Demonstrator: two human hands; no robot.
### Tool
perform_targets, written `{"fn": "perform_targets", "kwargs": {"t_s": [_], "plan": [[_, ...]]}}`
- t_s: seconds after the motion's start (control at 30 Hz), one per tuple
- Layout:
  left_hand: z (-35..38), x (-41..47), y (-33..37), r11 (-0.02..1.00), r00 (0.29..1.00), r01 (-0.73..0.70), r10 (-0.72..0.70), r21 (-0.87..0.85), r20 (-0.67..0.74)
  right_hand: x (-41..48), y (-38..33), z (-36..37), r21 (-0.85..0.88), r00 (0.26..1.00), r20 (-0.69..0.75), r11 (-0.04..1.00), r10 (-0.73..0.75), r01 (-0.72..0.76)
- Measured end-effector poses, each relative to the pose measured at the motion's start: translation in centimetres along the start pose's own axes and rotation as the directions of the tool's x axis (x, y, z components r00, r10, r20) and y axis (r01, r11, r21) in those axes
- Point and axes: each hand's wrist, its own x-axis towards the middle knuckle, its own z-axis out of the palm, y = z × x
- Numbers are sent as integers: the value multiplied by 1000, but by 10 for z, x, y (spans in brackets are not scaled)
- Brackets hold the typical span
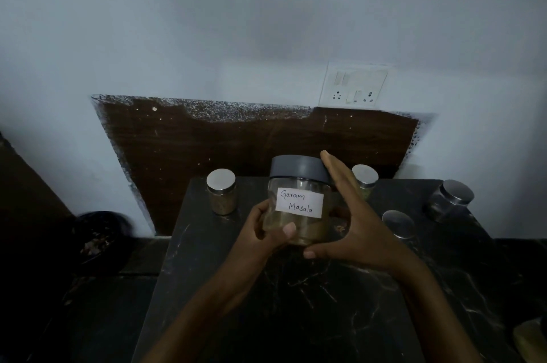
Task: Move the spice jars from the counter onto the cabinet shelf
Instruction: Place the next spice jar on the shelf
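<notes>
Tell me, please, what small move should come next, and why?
Probably carry the clear, grey-lidded plastic jar labelled Garam Masala up from the black marble counter: the left hand grips it, and the right hand braces its side with straight fingers. No shelf is in view.

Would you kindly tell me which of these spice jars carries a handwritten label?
The grey-lidded jar held between the left hand and right hand, labelled Garam Masala; the silver-lidded jars on the counter show no label.
</notes>
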Motion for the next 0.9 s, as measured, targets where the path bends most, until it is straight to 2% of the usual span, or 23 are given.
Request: {"fn": "perform_targets", "kwargs": {"t_s": [0.23, 0.4, 0.57, 0.67, 0.8, 0.83, 0.87, 0.9], "plan": [[7, 19, 49, 978, 986, -166, 162, 126, 46, 30, -24, -32, -27, 997, -48, 998, -55, 54], [19, 41, 92, 923, 951, -307, 305, 232, 42, 59, -49, -69, -170, 985, -66, 975, -157, 144], [39, 60, 150, 824, 889, -454, 442, 340, 115, 86, -89, -111, -309, 949, -133, 921, -288, 236], [57, 74, 197, 715, 819, -568, 538, 408, 197, 102, -114, -140, -329, 891, -225, 892, -394, 311], [87, 82, 256, 531, 700, -686, 669, 498, 251, 125, -143, -182, -461, 762, -337, 803, -552, 378], [93, 83, 270, 461, 649, -715, 716, 526, 256, 132, -150, -194, -503, 728, -356, 777, -586, 379], [97, 86, 283, 350, 574, -741, 772, 573, 272, 139, -157, -205, -541, 696, -372, 753, -614, 375], [98, 90, 295, 197, 480, -739, 825, 645, 298, 147, -164, -216, -573, 665, -384, 730, -640, 372]]}}
